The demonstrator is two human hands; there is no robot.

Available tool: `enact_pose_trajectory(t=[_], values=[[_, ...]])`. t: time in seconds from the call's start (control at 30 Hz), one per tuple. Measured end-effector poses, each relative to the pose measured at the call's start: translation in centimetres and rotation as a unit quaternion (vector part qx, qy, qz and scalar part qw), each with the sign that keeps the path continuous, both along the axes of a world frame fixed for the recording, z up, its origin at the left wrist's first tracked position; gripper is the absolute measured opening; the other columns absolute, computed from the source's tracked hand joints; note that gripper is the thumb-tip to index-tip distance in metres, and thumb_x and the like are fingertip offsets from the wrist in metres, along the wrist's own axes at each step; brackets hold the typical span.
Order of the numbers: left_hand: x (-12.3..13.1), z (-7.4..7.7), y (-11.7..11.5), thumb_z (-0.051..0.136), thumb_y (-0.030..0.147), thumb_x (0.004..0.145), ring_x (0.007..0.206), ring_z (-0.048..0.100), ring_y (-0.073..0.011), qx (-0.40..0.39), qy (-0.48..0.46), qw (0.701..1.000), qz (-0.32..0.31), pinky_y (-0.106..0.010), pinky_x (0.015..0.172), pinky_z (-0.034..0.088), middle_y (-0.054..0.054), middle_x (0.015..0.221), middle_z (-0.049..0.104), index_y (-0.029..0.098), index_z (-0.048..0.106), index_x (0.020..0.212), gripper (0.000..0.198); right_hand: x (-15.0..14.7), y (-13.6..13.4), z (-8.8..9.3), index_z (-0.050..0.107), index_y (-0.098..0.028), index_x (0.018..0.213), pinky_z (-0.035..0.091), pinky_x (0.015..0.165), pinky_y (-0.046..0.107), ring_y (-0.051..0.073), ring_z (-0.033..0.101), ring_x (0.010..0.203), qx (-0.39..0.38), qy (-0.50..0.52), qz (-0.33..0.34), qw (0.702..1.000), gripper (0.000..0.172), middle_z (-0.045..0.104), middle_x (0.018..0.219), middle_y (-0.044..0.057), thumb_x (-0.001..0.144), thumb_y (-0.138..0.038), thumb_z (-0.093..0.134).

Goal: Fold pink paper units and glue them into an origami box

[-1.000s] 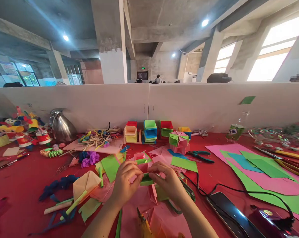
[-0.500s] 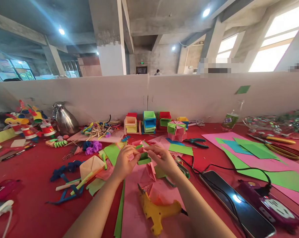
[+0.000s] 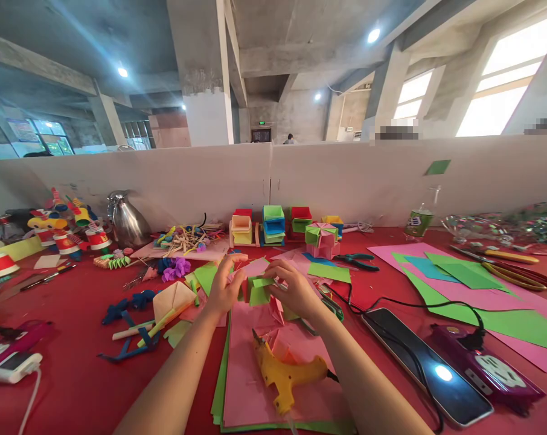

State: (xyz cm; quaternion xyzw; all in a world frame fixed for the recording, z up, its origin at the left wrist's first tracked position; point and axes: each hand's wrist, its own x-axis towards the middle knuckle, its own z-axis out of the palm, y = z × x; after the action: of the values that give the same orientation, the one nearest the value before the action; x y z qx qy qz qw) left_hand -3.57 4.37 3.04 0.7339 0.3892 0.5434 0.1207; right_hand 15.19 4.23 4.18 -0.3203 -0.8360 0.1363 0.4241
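Note:
A small folded green paper piece (image 3: 259, 291) is held up over the pink sheets (image 3: 246, 368). My right hand (image 3: 294, 287) pinches its right edge between thumb and fingers. At its left side is my left hand (image 3: 223, 287), thumb and forefinger apart; whether it touches the paper I cannot tell. Below both hands a yellow glue gun (image 3: 287, 374) lies on the pink sheets, its nozzle pointing away from me. A folded pink paper piece (image 3: 277, 311) rests just under my right hand.
Folded paper boxes (image 3: 273, 226) stand along the white partition (image 3: 187, 181). On the left are a steel jug (image 3: 128, 220), a tan paper piece (image 3: 174, 299) and blue strips (image 3: 128, 344). To the right lie pliers (image 3: 357, 261), a phone (image 3: 425, 362), a purple power strip (image 3: 488, 368) and cables.
The green paper piece has turned so a broader face shows. My left thumb and forefinger have moved apart and away from it, while my right hand keeps its pinch. The camera view has shifted slightly.

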Motion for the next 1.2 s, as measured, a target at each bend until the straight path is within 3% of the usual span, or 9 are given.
enact_pose_trajectory(t=[0.1, 0.23, 0.4, 0.53, 0.67, 0.77, 0.9, 1.07, 1.2], values=[[-0.4, 0.5, -0.4, 0.048, 0.037, 0.084, 0.106, 0.052, -0.0226, 0.019, 0.050, 0.997, -0.061, -0.039, 0.096, 0.037, -0.009, 0.105, 0.062, 0.021, 0.059, 0.099, 0.024, 0.3, 0.1, 0.1, 0.060, -0.020, 0.085, 0.046, 0.068, 0.027, 0.015, 0.056, 0.080, -0.023, 0.009, -0.001, 1.000, 0.020, 0.058, 0.090, 0.004, 0.072, -0.006, 0.054], [-0.2, 0.5, -0.5, 0.056, 0.047, 0.078, 0.098, 0.056, -0.0236, 0.022, 0.104, 0.989, -0.104, -0.042, 0.098, 0.036, -0.008, 0.091, 0.064, 0.020, 0.062, 0.079, 0.028, 0.2, 0.0, 0.1, 0.060, -0.019, 0.083, 0.047, 0.064, 0.025, 0.014, 0.056, 0.075, -0.050, 0.015, -0.001, 0.999, 0.019, 0.059, 0.084, 0.002, 0.071, -0.005, 0.054], [0.0, 0.5, -0.4, 0.045, 0.038, 0.086, 0.095, 0.057, -0.0208, 0.018, 0.105, 0.990, -0.097, -0.043, 0.101, 0.032, -0.003, 0.073, 0.062, 0.021, 0.057, 0.065, 0.029, -0.3, 0.0, 0.2, 0.060, -0.019, 0.086, 0.047, 0.065, 0.025, 0.013, 0.056, 0.072, -0.081, 0.017, -0.014, 0.996, 0.015, 0.059, 0.084, 0.002, 0.073, -0.011, 0.055], [-0.5, 0.4, -0.1, 0.044, 0.033, 0.086, 0.094, 0.057, -0.0197, 0.018, 0.075, 0.995, -0.061, -0.043, 0.103, 0.029, -0.002, 0.075, 0.063, 0.021, 0.055, 0.064, 0.027, 0.6, -1.3, 1.7, 0.055, -0.019, 0.101, 0.046, 0.066, 0.026, 0.013, 0.057, 0.074, -0.103, 0.002, -0.037, 0.994, 0.024, 0.059, 0.091, 0.004, 0.078, -0.020, 0.054], [-1.4, 0.1, 0.9, 0.044, 0.032, 0.086, 0.095, 0.058, -0.0203, 0.018, 0.023, 0.999, -0.015, -0.042, 0.102, 0.031, -0.004, 0.080, 0.063, 0.021, 0.054, 0.066, 0.025, 2.4, -5.0, 2.0, 0.064, -0.023, 0.079, 0.039, 0.051, 0.023, 0.013, 0.055, 0.056, -0.148, -0.113, 0.022, 0.982, 0.023, 0.061, 0.066, -0.002, 0.058, -0.022, 0.073], [-1.9, 0.0, 1.4, 0.045, 0.035, 0.086, 0.097, 0.058, -0.0210, 0.009, 0.001, 1.000, 0.000, -0.042, 0.100, 0.034, -0.006, 0.085, 0.064, 0.021, 0.054, 0.068, 0.025, 2.6, -7.4, 0.5, 0.067, -0.025, 0.093, 0.039, 0.056, 0.027, 0.021, 0.061, 0.068, -0.126, -0.304, 0.026, 0.944, 0.048, 0.068, 0.080, 0.003, 0.046, -0.024, 0.078], [-2.1, -0.1, 1.6, 0.047, 0.042, 0.085, 0.096, 0.060, -0.0214, -0.005, -0.009, 1.000, 0.003, -0.038, 0.089, 0.043, -0.006, 0.090, 0.064, 0.020, 0.052, 0.067, 0.029, 2.2, -7.9, -0.8, 0.066, -0.024, 0.077, 0.033, 0.052, 0.026, 0.021, 0.059, 0.064, -0.143, -0.387, 0.001, 0.911, 0.027, 0.065, 0.073, 0.002, 0.052, -0.015, 0.070], [-2.3, -0.4, 1.7, 0.045, 0.037, 0.087, 0.066, 0.064, -0.0154, -0.012, 0.000, 1.000, 0.006, -0.029, 0.064, 0.051, -0.001, 0.076, 0.064, 0.019, 0.054, 0.078, 0.022, 4.0, -6.3, 1.9, 0.059, -0.024, 0.087, 0.031, 0.046, 0.021, 0.013, 0.050, 0.058, -0.222, -0.241, 0.033, 0.944, 0.036, 0.058, 0.072, -0.002, 0.056, -0.007, 0.057], [-2.1, -0.7, 1.9, 0.051, 0.029, 0.083, 0.082, 0.064, -0.0181, 0.015, 0.011, 1.000, 0.019, -0.035, 0.080, 0.049, -0.002, 0.084, 0.064, 0.020, 0.056, 0.077, 0.012, 3.8, -5.5, 2.1, 0.050, -0.023, 0.094, 0.038, 0.052, 0.021, 0.012, 0.049, 0.063, -0.261, 0.022, 0.105, 0.959, 0.026, 0.053, 0.078, 0.000, 0.069, -0.023, 0.057]])
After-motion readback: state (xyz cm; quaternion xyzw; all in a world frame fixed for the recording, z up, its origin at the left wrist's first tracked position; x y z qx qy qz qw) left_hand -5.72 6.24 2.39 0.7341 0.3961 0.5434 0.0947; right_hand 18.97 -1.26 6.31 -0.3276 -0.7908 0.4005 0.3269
